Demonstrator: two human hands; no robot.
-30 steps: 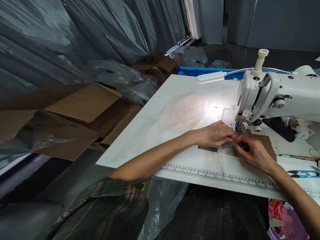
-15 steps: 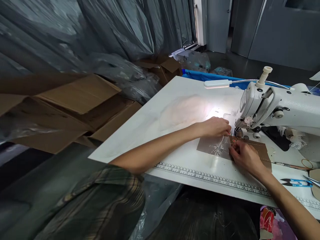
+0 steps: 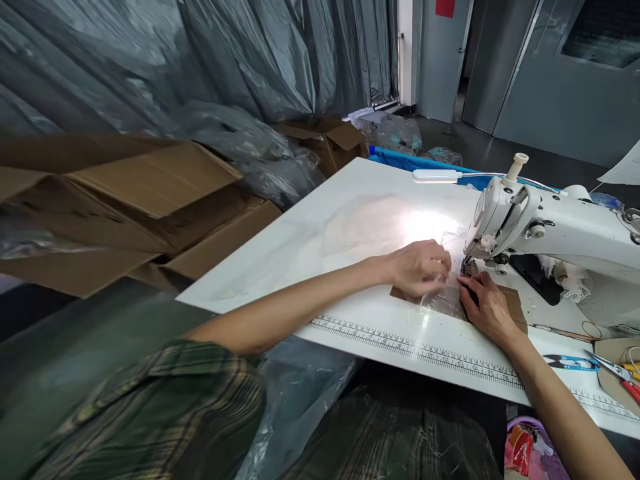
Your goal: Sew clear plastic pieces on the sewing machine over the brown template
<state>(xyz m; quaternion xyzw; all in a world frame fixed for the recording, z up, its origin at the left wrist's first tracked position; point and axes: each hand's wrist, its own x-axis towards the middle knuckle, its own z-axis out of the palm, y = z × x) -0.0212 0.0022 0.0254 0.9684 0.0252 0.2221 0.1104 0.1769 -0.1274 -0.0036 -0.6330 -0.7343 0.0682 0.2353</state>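
Along near edge of counter (image 3: 280, 257), printed ruler (image 3: 400, 341). Beyond, clear plastic sheet (image 3: 444, 304) partly over brown panel (image 3: 516, 308). Right hand (image 3: 487, 309) at sheet, fingers bent; left hand (image 3: 421, 268) blurred, fingers curled near sheet; cannot tell whether either grips. Past right hand, sewing machine (image 3: 565, 223); farther, white lamp (image 3: 435, 177).

sewing machine (image 3: 565, 230): white | sheet (image 3: 516, 308): brown | sleeve (image 3: 200, 393): green plaid | snips (image 3: 565, 361): blue, black
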